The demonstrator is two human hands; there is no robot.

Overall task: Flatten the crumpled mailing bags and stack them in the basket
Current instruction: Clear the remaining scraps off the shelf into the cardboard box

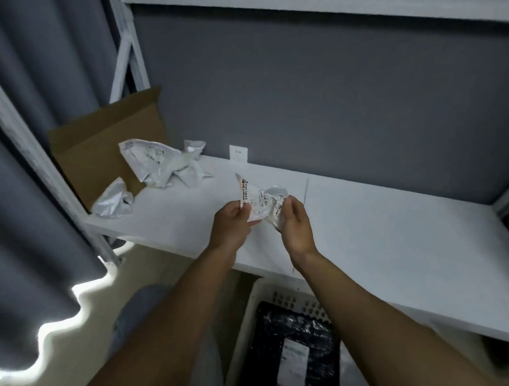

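Head view. Item: crumpled white mailing bag (261, 202) with printed label, held above the white shelf (393, 231), both ends gripped. Left hand (230, 227) pinches the bag's left edge between thumb and fingers; right hand (293, 224) has fingers curled round its right end. On the shelf, well to the left: larger crumpled white bag (160, 164); small crumpled bag (113, 200) near the shelf's front-left corner; open cardboard box (101, 146) behind both. Below the shelf: white basket (253, 314) holding a flat black mailing bag (293, 336) with white label.
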